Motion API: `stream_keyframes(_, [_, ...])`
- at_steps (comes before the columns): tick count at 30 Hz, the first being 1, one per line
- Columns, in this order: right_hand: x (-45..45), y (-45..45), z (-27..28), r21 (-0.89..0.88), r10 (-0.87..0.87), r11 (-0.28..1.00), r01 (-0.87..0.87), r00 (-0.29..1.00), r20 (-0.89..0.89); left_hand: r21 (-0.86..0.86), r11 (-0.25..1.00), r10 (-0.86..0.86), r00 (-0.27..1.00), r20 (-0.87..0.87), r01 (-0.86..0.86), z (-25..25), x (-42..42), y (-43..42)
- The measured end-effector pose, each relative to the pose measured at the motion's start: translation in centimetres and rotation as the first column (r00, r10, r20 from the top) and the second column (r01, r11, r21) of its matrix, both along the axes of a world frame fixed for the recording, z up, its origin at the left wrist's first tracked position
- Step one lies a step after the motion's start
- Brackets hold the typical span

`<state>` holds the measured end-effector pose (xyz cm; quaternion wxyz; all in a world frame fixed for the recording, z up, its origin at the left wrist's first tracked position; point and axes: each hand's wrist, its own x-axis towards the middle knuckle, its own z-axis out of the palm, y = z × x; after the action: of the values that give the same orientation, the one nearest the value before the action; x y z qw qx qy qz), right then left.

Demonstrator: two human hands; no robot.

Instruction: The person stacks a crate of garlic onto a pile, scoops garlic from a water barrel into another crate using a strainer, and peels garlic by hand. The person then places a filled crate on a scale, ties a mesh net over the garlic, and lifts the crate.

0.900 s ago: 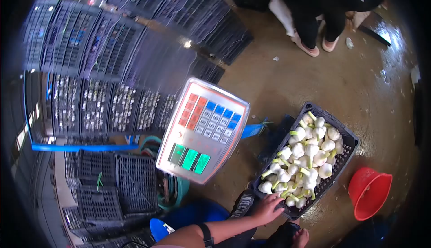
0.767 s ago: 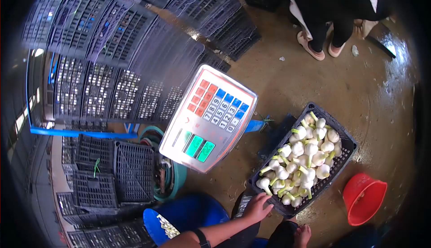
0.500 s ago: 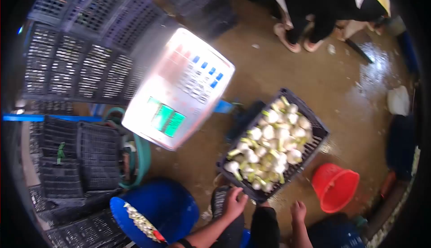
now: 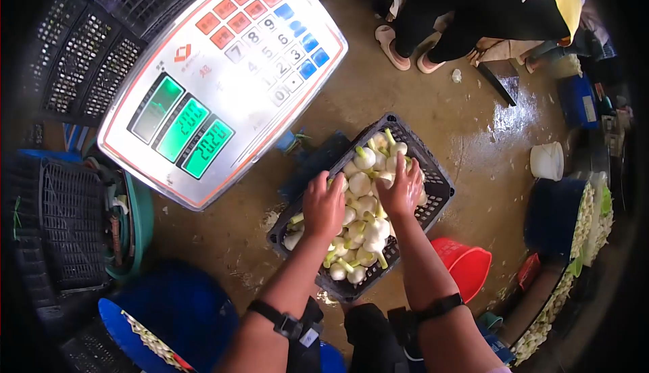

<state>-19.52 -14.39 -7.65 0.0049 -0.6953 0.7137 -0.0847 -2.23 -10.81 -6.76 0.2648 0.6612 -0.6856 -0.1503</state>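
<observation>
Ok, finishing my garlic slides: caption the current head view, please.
Left hand and right hand spread over garlic bulbs in a black crate, a lit scale display and red bucket nearby.

Both forearms are bare and stretched forward, the left forearm slanting up and inward, the right forearm leaning inward from the other side. The left hand is lowered with its back partly uppermost, fingers pointing ahead. The right hand (reaching slightly farther forward) has its fingers raised and loosely spread, the thumb standing apart. A gap separates the two hands.
</observation>
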Motion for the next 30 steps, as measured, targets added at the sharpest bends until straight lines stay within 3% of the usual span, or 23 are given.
stream_keyframes(1, [-0.4, -0.9, -1.4, 0.117, -0.148, 0.985, 0.124, 0.962, 0.228, -0.001, 1.000, 0.005, 1.000, -0.006, -0.005, -0.9, 0.2, -0.7])
stream_keyframes(2, [-1.0, -1.3, -2.8, 0.261, -0.311, 0.941, 0.214, 0.852, 0.421, 0.105, 0.992, -0.084, 0.994, 0.066, 0.077, -2.1, 0.3, -1.2])
stream_keyframes(3, [-1.4, -1.6, -3.4, 0.088, -0.189, 0.982, 0.168, 0.901, 0.390, 0.214, 0.965, -0.180, 0.975, 0.127, 0.150, -2.6, 0.3, -1.7])
stream_keyframes(4, [-2.3, -1.7, -3.8, 0.090, -0.186, 0.982, 0.164, 0.905, 0.383, 0.216, 0.965, -0.175, 0.977, 0.120, 0.147, -3.0, 0.3, -1.8])
stream_keyframes(6, [-4.1, -2.2, -3.9, 0.214, -0.386, 0.922, 0.322, 0.782, 0.490, 0.169, 0.965, -0.207, 0.978, 0.013, 0.202, -3.6, -0.1, -1.7])
stream_keyframes(7, [-4.5, -2.1, -3.7, 0.040, -0.269, 0.956, 0.290, 0.815, 0.513, 0.194, 0.969, -0.135, 0.985, -0.104, 0.153, -4.0, -0.4, -1.8])
stream_keyframes(8, [-5.3, -2.0, -3.3, 0.156, -0.341, 0.932, 0.326, 0.649, 0.681, 0.197, 0.970, -0.123, 0.987, -0.107, 0.142, -4.3, -0.8, -2.0])
stream_keyframes(10, [-6.9, -2.3, -3.0, 0.084, -0.287, 0.936, 0.343, 0.600, 0.747, 0.106, 0.991, -0.047, 0.963, -0.265, 0.078, -4.1, -1.7, -3.1])
stream_keyframes(11, [-8.3, -2.7, -5.3, -0.110, -0.064, 0.943, 0.313, 0.496, 0.866, 0.077, 0.995, -0.039, 0.968, -0.248, 0.060, -4.1, -2.5, -3.7])
stream_keyframes(12, [-8.6, -3.2, -4.7, -0.099, -0.070, 0.946, 0.308, 0.496, 0.865, 0.088, 0.995, -0.031, 0.968, -0.249, 0.054, -3.9, -3.2, -4.4])
stream_keyframes(14, [-8.1, -4.7, -1.5, 0.260, -0.263, 0.962, 0.080, 0.513, 0.817, 0.276, 0.960, -0.086, 0.983, 0.162, 0.038, -3.2, -5.0, -6.1])
stream_keyframes(15, [-7.8, -5.9, -1.2, 0.346, -0.162, 0.935, -0.081, 0.771, 0.616, 0.222, 0.975, -0.092, 0.948, 0.304, 0.024, -3.2, -5.7, -6.7])
stream_keyframes(16, [-7.1, -7.3, -1.2, 0.465, 0.018, 0.861, -0.204, 0.928, 0.373, 0.229, 0.973, -0.089, 0.949, 0.303, 0.018, -3.3, -6.3, -7.2])
stream_keyframes(18, [-5.1, -9.1, -1.7, 0.617, 0.017, 0.768, -0.175, 0.967, 0.254, 0.282, 0.957, -0.077, 0.883, 0.463, -0.065, -3.0, -7.4, -7.6])
stream_keyframes(20, [-4.0, -10.5, -4.5, 0.638, -0.021, 0.759, -0.125, 0.976, 0.216, 0.373, 0.924, -0.091, 0.893, 0.442, -0.091, -2.6, -7.5, -7.5])
stream_keyframes(22, [-3.7, -10.8, -5.3, 0.656, -0.058, 0.751, -0.078, 0.981, 0.183, 0.235, 0.972, -0.086, 0.909, 0.408, -0.014, -3.2, -6.6, -6.6])
stream_keyframes(23, [-3.7, -10.9, -5.4, 0.660, -0.055, 0.750, -0.052, 0.988, 0.141, 0.235, 0.972, -0.078, 0.905, 0.419, -0.025, -3.4, -6.1, -5.9])
stream_keyframes(24, [-3.7, -10.9, -5.3, 0.664, -0.054, 0.748, -0.025, 0.994, 0.099, 0.241, 0.970, -0.062, 0.944, 0.325, -0.020, -3.1, -5.8, -4.9])
stream_keyframes(25, [-4.0, -10.9, -4.4, 0.648, 0.026, 0.758, -0.071, 0.997, 0.078, 0.244, 0.970, -0.042, 0.973, 0.227, -0.015, -2.7, -5.4, -4.0])
stream_keyframes(26, [-4.6, -10.8, -3.4, 0.632, 0.108, 0.765, -0.119, 0.993, 0.056, 0.244, 0.970, -0.033, 0.971, 0.236, -0.027, -2.3, -4.9, -3.0])
stream_keyframes(28, [-5.8, -10.4, -1.9, 0.571, 0.145, 0.802, -0.175, 0.985, 0.098, -0.048, 0.975, 0.213, 0.972, -0.101, -0.219, -0.5, -4.3, -0.6])
stream_keyframes(30, [-7.9, -8.4, 0.2, 0.416, 0.082, 0.880, -0.231, 0.935, 0.346, -0.120, 0.914, 0.325, 0.877, -0.355, -0.388, 2.4, -3.9, 2.0])
